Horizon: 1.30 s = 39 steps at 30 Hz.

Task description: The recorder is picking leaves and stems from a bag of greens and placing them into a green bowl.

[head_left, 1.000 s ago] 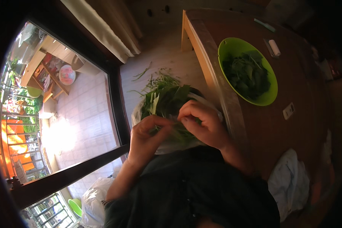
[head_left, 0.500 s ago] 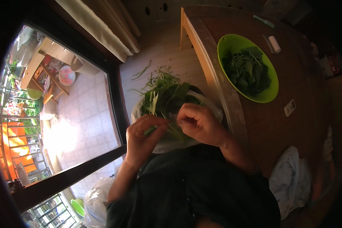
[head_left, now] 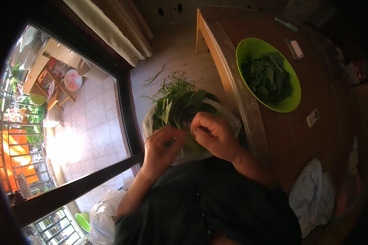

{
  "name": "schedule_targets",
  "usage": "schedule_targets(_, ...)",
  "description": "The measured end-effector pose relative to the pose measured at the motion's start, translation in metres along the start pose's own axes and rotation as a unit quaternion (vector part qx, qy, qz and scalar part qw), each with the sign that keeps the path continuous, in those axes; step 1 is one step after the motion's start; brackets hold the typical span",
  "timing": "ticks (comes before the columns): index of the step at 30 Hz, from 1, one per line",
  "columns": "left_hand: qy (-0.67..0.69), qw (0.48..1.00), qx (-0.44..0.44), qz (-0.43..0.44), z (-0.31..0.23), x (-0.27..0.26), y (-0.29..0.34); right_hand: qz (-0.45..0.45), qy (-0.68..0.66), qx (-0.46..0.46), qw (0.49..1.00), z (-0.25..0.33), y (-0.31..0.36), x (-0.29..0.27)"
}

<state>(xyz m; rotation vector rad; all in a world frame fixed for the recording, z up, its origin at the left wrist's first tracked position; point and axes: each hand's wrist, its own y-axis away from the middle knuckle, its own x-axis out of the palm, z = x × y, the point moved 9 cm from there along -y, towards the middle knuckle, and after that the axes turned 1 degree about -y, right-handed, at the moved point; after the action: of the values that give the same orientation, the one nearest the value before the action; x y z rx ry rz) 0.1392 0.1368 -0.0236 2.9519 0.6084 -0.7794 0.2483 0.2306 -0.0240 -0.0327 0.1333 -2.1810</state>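
Over the lap, left hand (head_left: pixel 161 149) and right hand (head_left: pixel 214 134) pinch one stem above the bag of greens (head_left: pixel 180 112); many remain unpicked, while the green bowl (head_left: pixel 292 104) on the tabletop (head_left: pixel 315 155) right holds plucked leaves.

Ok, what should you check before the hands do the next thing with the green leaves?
1. Both hands on the greens: left hand and right hand meet over the leafy greens. Ok.
2. A stem pinched between the fingertips: too small to tell. Cannot tell.
3. Greens contained: they sit in a clear plastic bag on the lap. Ok.
4. Room in the green bowl on the wooden table: picked leaves cover the bottom only. Ok.
5. Floor tidy: loose stems lie scattered there. Not ok.
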Motion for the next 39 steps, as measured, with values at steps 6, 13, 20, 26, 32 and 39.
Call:
schedule_targets(6, 0.029, 0.999, -0.018, 0.029, -0.001, 0.007, -0.001, -0.012, 0.056, -0.055, 0.997, 0.006, 0.002, 0.003)
schedule_targets(13, 0.066, 0.996, -0.050, 0.016, 0.005, 0.006, 0.001, -0.032, 0.090, -0.069, 0.993, 0.010, 0.002, 0.004)
schedule_targets(20, 0.145, 0.984, -0.104, -0.003, 0.015, 0.004, 0.005, -0.053, 0.175, -0.134, 0.974, 0.024, 0.003, 0.008)
schedule_targets(26, 0.215, 0.964, -0.152, -0.035, 0.023, -0.002, 0.005, -0.052, 0.164, -0.101, 0.980, 0.018, 0.005, 0.009)
schedule_targets(32, 0.277, 0.949, -0.145, -0.039, 0.026, -0.003, 0.000, -0.048, 0.095, -0.031, 0.994, 0.004, 0.006, 0.008)
schedule_targets(39, 0.289, 0.948, -0.111, -0.067, 0.026, -0.010, -0.002, -0.017, 0.027, 0.027, 0.999, -0.011, 0.012, 0.021)
